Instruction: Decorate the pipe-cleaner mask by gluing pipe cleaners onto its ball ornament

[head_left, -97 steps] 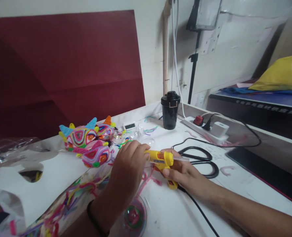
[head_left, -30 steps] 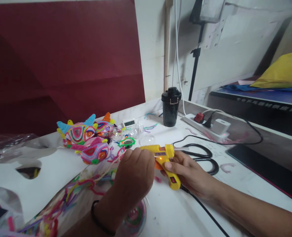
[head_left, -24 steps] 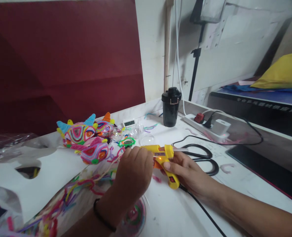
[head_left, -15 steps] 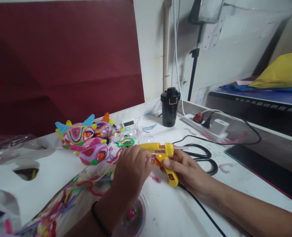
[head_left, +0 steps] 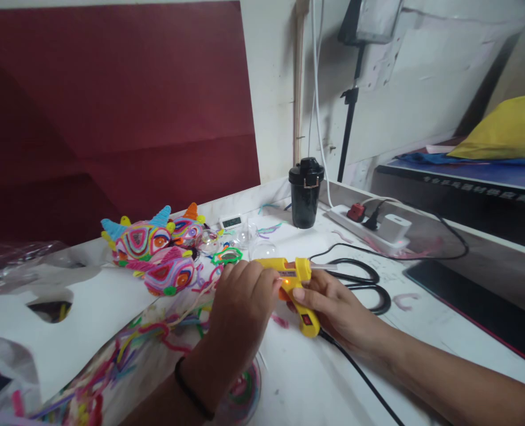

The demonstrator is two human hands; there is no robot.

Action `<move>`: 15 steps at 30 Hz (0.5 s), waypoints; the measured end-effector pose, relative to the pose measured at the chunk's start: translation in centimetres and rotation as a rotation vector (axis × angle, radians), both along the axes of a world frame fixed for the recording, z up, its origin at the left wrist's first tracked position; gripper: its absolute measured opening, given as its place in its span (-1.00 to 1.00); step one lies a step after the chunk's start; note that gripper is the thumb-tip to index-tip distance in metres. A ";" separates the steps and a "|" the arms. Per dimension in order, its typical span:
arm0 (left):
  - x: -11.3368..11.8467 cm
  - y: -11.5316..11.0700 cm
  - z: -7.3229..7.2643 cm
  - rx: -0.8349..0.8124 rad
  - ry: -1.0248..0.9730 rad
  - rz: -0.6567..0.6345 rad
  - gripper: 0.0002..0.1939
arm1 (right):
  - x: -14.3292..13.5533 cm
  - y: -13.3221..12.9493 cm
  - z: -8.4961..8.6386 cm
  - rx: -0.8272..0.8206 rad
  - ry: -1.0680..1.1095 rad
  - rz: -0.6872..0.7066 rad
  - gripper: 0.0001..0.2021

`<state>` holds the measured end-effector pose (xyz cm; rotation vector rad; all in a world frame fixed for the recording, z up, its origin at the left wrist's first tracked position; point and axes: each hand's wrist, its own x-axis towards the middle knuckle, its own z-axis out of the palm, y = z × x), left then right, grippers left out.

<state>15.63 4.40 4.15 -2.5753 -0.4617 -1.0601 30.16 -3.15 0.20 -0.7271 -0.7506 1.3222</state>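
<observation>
A yellow glue gun [head_left: 307, 303] with a small orange light and a dark cord is gripped by my right hand [head_left: 329, 299] around its handle. A clear glue stick pokes out of its rear end. My left hand [head_left: 245, 302], with a black band at the wrist, is closed right beside the front of the gun and covers the nozzle. What its fingers hold is hidden. Left of it lie colourful yarn-covered fish-like figures [head_left: 162, 272] and a green ring-shaped piece [head_left: 227, 255].
A black lidded cup [head_left: 305, 192] stands at the back, near a white power strip [head_left: 369, 229]. Coiled black cable and a dark flat slab [head_left: 479, 310] lie at the right. Loose coloured strips [head_left: 125, 352] and a white cut-out sheet [head_left: 98, 313] cover the left.
My left hand has shifted slightly to the right, its fingertips nearer the glue gun's light. The glue gun has barely moved in my right hand.
</observation>
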 end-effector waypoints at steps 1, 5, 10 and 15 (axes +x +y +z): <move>0.1 0.0 0.0 0.013 0.004 0.002 -0.89 | 0.0 0.0 0.0 0.002 0.000 0.000 -0.74; 0.3 0.0 -0.2 0.073 0.032 0.014 -0.89 | 0.1 -0.1 -0.2 -0.010 -0.018 0.004 -0.73; 0.2 -0.2 -0.1 0.136 0.093 0.035 -0.84 | 0.1 -0.2 -0.4 -0.015 -0.041 0.014 -0.73; 0.3 -0.6 0.2 0.236 0.114 0.008 -0.78 | 0.0 -0.3 -0.4 -0.056 -0.058 -0.007 -0.71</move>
